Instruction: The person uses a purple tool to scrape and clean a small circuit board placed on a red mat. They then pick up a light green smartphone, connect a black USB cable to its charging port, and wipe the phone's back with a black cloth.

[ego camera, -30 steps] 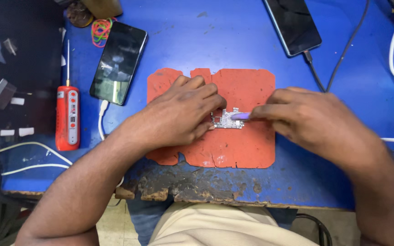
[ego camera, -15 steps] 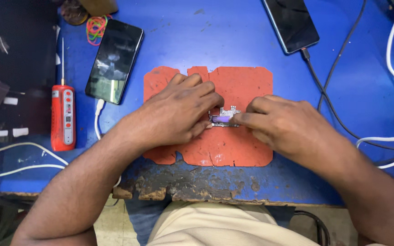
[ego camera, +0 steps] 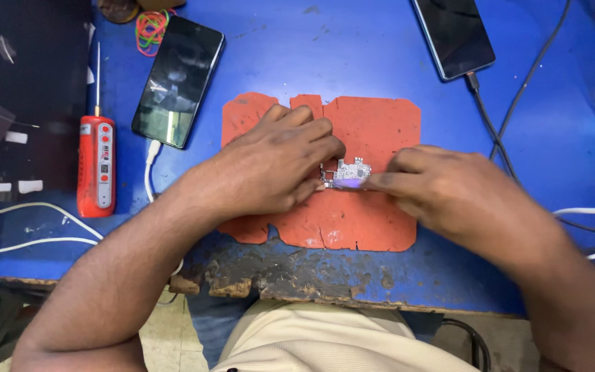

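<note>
Left hand (ego camera: 277, 165) lies spread, fingertips pinning a small circuit board (ego camera: 346, 173) on an orange mat (ego camera: 380, 131) at the blue bench (ego camera: 311, 48); right hand (ego camera: 449, 189) pinches the board's edge.

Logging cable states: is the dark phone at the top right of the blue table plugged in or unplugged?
Plugged in: a black cable enters the bottom end of the dark phone.

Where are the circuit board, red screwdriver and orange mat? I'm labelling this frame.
circuit board (ego camera: 348, 172), head view, its bare metal middle.
red screwdriver (ego camera: 96, 165), head view, handle's middle.
orange mat (ego camera: 380, 131), head view, bare upper right part.
</note>
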A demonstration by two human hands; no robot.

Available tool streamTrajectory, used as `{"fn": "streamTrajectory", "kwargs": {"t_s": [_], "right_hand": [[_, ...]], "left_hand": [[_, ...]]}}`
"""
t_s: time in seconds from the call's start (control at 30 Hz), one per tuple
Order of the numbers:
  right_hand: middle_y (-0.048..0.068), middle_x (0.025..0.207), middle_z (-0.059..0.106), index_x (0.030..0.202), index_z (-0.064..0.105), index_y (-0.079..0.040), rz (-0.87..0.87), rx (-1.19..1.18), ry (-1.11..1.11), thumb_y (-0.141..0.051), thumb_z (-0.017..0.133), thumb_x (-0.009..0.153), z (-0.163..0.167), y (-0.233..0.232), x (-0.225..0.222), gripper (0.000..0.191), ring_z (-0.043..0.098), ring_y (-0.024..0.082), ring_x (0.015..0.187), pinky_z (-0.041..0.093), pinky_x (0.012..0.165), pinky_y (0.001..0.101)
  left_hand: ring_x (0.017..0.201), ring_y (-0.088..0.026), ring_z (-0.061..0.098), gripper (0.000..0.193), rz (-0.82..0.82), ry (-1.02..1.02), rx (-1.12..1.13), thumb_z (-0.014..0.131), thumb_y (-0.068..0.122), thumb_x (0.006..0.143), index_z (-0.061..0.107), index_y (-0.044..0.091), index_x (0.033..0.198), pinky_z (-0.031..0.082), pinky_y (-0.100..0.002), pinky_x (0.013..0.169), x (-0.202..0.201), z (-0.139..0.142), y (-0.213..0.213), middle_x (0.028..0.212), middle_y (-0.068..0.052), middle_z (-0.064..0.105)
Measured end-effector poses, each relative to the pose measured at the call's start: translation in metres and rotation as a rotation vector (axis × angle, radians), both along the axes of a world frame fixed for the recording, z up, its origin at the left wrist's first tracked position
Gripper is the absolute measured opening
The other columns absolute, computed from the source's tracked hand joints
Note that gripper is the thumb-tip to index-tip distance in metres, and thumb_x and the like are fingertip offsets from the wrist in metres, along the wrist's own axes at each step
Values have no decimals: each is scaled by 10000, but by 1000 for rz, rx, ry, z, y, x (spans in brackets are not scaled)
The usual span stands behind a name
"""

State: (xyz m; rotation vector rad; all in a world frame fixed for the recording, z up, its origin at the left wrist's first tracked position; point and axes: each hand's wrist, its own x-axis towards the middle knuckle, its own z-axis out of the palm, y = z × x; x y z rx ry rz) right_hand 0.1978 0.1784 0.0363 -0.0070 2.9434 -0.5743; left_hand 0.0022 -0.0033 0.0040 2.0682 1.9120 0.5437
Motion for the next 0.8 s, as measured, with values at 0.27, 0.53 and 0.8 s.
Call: {"fn": "streamTrajectory", "kwargs": {"t_s": [0.27,0.53,0.8], "right_hand": [[20,926,686,1068,762,-182,15,7,84,-150,691,765,3,0,-4,313,676,271,864,553,684,428],[7,935,683,1067,769,-202,-52,60,158,-152,712,779,-8,2,-2,298,679,259,879,553,651,416],[3,935,687,1071,765,-209,-72,51,166,-172,723,773,-8,4,-3,303,683,270,887,550,674,424]], "left_hand": [[1037,-269,552,395,16,28,9,757,151,742,663,84,1120,421,-464,899,0,0,-1,1043,-57,608],[1050,-275,550,383,4,13,29,743,141,770,660,78,1139,425,-452,903,1,1,-2,1053,-67,606],[1043,-282,545,410,9,-4,-4,755,153,753,659,70,1143,417,-453,893,1,2,-1,1046,-72,601]]}}
